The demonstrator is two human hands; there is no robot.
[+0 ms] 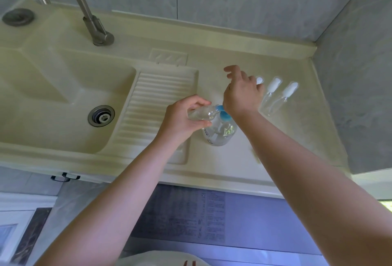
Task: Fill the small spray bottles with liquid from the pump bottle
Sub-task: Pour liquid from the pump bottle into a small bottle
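The left hand (180, 117) is gripping a small spray bottle (201, 113), tilting its mouth to the pump bottle (220, 132) nozzle under the right hand (241, 94), which is pressing the blue pump (222, 114), fingers loose. Keeping mouth against spout should be preventing spills on the counter (233, 166); two capped bottles (277, 96) are lying just beyond the right hand.

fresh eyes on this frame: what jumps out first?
Two bare forearms meet mid-counter: the left hand grips a small clear bottle tipped against the blue pump head of the pump bottle, while the right hand hovers above the pump with fingers loosely spread. Just right of that hand, capped spray bottles lie on the counter. The sink basin and its ribbed drainboard fill the left.
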